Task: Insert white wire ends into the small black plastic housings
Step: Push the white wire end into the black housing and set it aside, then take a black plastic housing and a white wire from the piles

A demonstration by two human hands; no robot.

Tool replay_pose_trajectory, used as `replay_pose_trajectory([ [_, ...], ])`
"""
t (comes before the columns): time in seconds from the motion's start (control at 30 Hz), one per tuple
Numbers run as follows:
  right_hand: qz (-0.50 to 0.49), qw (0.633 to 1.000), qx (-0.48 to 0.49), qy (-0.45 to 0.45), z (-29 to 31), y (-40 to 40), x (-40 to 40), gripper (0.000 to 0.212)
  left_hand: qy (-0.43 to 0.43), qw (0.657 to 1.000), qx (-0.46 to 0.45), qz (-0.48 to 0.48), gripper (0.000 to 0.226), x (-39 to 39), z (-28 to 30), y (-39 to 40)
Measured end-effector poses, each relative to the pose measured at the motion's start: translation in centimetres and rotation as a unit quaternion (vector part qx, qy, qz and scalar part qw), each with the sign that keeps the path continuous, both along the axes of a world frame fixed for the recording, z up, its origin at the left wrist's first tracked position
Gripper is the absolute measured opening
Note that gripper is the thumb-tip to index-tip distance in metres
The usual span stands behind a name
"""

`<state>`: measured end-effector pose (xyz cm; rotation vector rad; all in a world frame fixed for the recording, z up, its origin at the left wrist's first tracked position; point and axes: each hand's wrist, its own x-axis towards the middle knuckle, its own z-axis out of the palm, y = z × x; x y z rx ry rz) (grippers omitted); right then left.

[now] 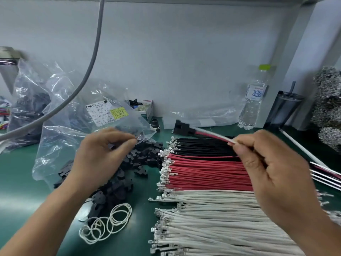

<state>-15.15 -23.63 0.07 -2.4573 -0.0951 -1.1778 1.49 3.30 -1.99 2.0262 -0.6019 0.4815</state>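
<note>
My right hand [267,163] pinches the wires of a finished piece: a white and a red wire [212,134] running left into a black housing [181,127] held in the air. My left hand [103,154] hovers over the pile of small black housings [129,174], fingertips curled together near the bag's mouth; whether they hold a housing is hidden. On the green mat lie rows of black wires [203,146], red wires [208,172] and white wires [212,218], metal terminals pointing left.
A clear plastic bag [77,130] with a label lies behind the housings. White rubber bands [108,224] lie at the front. A water bottle [253,100], a dark tumbler [284,108] and a heap of metal scrap [328,108] stand at the back right. Finished wires [324,172] lie at right.
</note>
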Motion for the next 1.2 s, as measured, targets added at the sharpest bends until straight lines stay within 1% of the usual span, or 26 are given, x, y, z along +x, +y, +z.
replay_pose_trajectory([
  [0.03, -0.002, 1.0, -0.02, -0.022, 0.8, -0.1, -0.5, 0.015, -0.045, 0.995, 0.089, 0.026, 0.012, 0.3, -0.4, 0.3],
  [0.07, -0.007, 0.998, -0.05, -0.042, 1.6, -0.5, -0.9, 0.016, -0.078, 0.982, 0.167, 0.05, 0.013, 0.5, -0.9, 0.4],
  [0.1, -0.011, 0.995, -0.081, -0.056, 2.4, -1.4, -1.3, 0.017, -0.097, 0.967, 0.225, 0.068, 0.015, 0.6, -1.3, 0.4],
  [0.13, -0.021, 0.993, -0.102, -0.06, 3.1, -2.8, -1.6, 0.019, -0.105, 0.955, 0.267, 0.077, 0.018, 0.8, -1.6, 0.3],
  [0.2, -0.07, 0.991, -0.101, -0.044, 4.3, -6.7, -1.9, 0.023, -0.107, 0.941, 0.31, 0.086, 0.02, 1.1, -2.2, 0.3],
  [0.27, -0.149, 0.985, -0.085, -0.034, 4.2, -11.8, -2.9, 0.025, -0.108, 0.939, 0.315, 0.089, 0.019, 1.6, -2.6, 0.3],
  [0.33, -0.22, 0.972, -0.086, -0.009, 2.5, -17.3, -4.6, 0.03, -0.105, 0.94, 0.311, 0.096, 0.019, 2.3, -3.1, 0.4],
  [0.4, -0.283, 0.952, -0.107, 0.054, -0.2, -22.1, -6.3, 0.039, -0.1, 0.939, 0.315, 0.098, 0.02, 3.0, -3.7, 0.4],
  [0.47, -0.327, 0.926, -0.14, 0.124, -3.8, -25.5, -7.6, 0.041, -0.102, 0.938, 0.319, 0.093, 0.021, 3.6, -4.1, 0.3],
  [0.53, -0.343, 0.91, -0.151, 0.175, -7.2, -27.2, -8.3, 0.04, -0.107, 0.938, 0.316, 0.093, 0.02, 4.0, -4.5, 0.4],
  [0.63, -0.324, 0.921, -0.115, 0.182, -10.1, -28.0, -8.5, 0.035, -0.114, 0.939, 0.313, 0.086, 0.019, 4.2, -4.8, 0.4],
  [0.73, -0.35, 0.914, -0.095, 0.181, -10.1, -28.0, -8.2, 0.017, -0.121, 0.94, 0.309, 0.08, 0.013, 4.0, -4.3, 0.5],
  [0.8, -0.36, 0.914, -0.108, 0.152, -8.4, -26.4, -7.5, 0.02, -0.13, 0.941, 0.303, 0.081, 0.01, 3.7, -3.7, 0.5],
  [0.83, -0.351, 0.92, -0.115, 0.13, -7.2, -24.9, -6.8, 0.022, -0.137, 0.941, 0.296, 0.087, 0.011, 3.4, -3.5, 0.4],
  [0.9, -0.297, 0.943, -0.119, 0.096, -4.2, -20.4, -4.7, 0.019, -0.155, 0.944, 0.269, 0.109, 0.014, 3.0, -3.3, 0.0],
  [0.97, -0.2, 0.971, -0.108, 0.077, -1.6, -14.9, -1.5, 0.012, -0.161, 0.953, 0.223, 0.13, 0.018, 2.6, -3.0, -0.4],
  [1.0, -0.142, 0.982, -0.09, 0.086, -0.6, -12.2, 0.4, 0.01, -0.165, 0.955, 0.203, 0.138, 0.021, 2.3, -2.9, -0.6],
  [1.07, -0.06, 0.987, -0.056, 0.141, 0.5, -8.0, 4.4, 0.009, -0.187, 0.953, 0.183, 0.151, 0.022, 1.7, -2.8, -0.9],
  [1.13, -0.034, 0.973, -0.045, 0.223, 0.6, -5.2, 8.3, 0.012, -0.203, 0.954, 0.169, 0.145, 0.022, 1.3, -2.6, -1.0],
  [1.2, -0.03, 0.956, -0.05, 0.287, -0.2, -3.7, 11.5, 0.017, -0.198, 0.96, 0.154, 0.122, 0.026, 1.0, -2.5, -1.1],
])
